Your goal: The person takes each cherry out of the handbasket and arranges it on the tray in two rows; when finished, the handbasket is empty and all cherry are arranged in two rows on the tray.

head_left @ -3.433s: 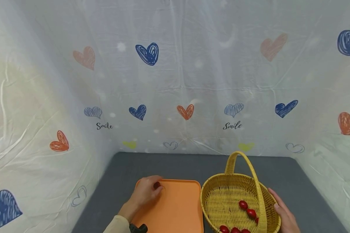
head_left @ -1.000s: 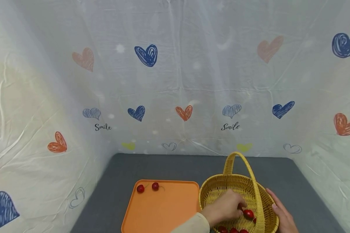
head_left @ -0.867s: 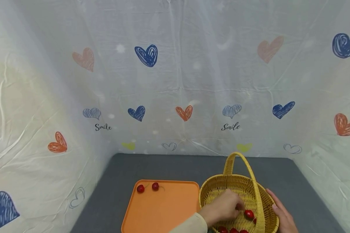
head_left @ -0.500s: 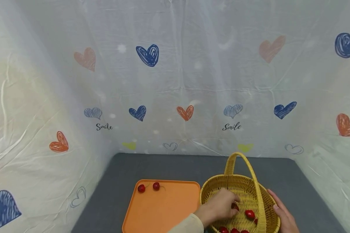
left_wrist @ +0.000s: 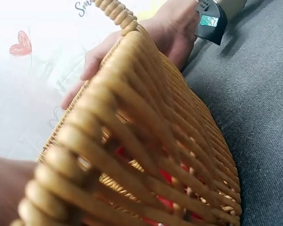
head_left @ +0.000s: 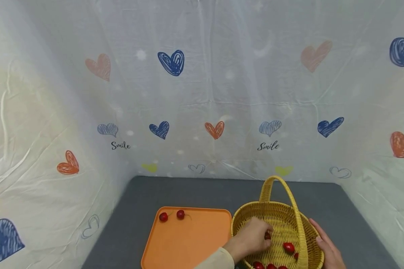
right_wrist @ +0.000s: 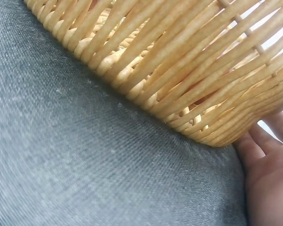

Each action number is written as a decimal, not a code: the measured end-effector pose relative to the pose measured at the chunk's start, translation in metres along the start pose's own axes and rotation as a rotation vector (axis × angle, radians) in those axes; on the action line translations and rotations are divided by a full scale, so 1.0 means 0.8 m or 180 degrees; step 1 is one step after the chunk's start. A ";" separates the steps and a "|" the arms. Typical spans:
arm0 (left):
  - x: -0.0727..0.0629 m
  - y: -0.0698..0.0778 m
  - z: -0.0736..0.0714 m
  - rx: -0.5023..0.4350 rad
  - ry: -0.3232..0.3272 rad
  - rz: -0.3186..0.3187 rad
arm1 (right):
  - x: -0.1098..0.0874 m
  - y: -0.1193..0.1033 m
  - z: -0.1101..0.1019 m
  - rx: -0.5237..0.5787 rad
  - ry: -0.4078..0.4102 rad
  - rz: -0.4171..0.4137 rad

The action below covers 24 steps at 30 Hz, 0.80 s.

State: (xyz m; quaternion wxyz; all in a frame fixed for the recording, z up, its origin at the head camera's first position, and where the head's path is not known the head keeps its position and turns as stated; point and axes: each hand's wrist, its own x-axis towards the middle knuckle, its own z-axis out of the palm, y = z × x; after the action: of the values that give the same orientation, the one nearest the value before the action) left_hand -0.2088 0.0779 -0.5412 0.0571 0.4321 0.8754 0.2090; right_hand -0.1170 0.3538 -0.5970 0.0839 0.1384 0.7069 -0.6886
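Grey tabletop (head_left: 195, 191), cherry (head_left: 268, 235) in pinching left grip (head_left: 253, 235) within basket (head_left: 256, 211), right grip (head_left: 328, 247) uncurled outside.

Cream sleeve (head_left: 219, 259), black wristband (left_wrist: 210, 33), green patch (left_wrist: 209, 20)

wicker basket (head_left: 281, 224), glossy cherries (head_left: 288, 247), coarse cloth (right_wrist: 85, 155)

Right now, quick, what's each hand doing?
Left hand: closed, pinching a cherry in the basket.
Right hand: open, against the basket's outside.
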 end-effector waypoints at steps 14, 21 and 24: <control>-0.015 0.003 -0.016 -0.0519 0.0199 -0.0106 | 0.001 0.003 -0.004 0.0004 0.0003 0.0013; -0.036 -0.001 -0.041 -0.0876 0.0368 0.0059 | 0.000 -0.002 -0.001 -0.0019 -0.0024 -0.0023; -0.050 -0.009 -0.054 -0.0936 0.0481 0.0127 | -0.001 -0.003 -0.001 -0.0038 -0.0011 -0.0009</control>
State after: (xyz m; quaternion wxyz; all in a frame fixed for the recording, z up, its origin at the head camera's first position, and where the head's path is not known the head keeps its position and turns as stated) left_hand -0.2017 0.0289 -0.5081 0.0496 0.4194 0.8285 0.3679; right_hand -0.1172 0.3547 -0.5948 0.0849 0.1357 0.7111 -0.6847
